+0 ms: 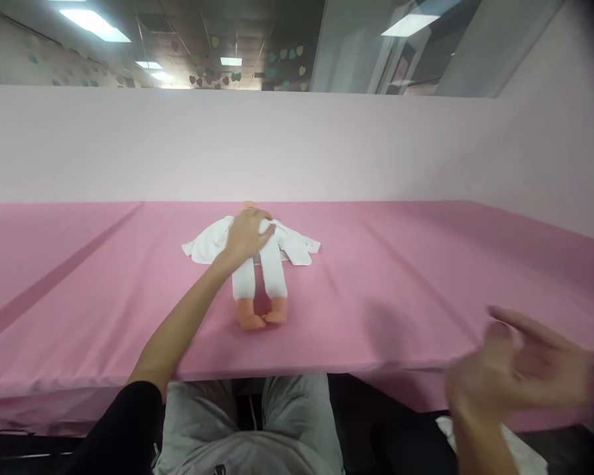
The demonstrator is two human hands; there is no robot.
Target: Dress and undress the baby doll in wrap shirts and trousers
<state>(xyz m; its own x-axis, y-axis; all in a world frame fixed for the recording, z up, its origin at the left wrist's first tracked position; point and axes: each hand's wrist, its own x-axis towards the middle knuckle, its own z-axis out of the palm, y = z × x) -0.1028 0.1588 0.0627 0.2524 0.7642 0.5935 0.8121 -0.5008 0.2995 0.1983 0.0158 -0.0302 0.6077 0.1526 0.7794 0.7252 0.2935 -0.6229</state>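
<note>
A baby doll (274,277) in white leggings lies on its back, bare feet toward me. A white long-sleeved top (210,245) is spread out beneath its upper body. My left hand (250,232) rests over the doll's chest, thumb apart from the fingers, hiding the torso and part of the head. Far off to the right, my right hand (468,386) is raised near the table's front edge, smeared by motion. Another hand (549,343) seems to come in from the right edge and overlap it; I cannot tell whether anything is between them.
A pink cover (351,316) lies over the table, wrinkled in places. Behind it runs a white partition (277,145), with glass above. My legs in grey trousers (297,415) are under the front edge. White cloth or paper (525,455) shows low on the right.
</note>
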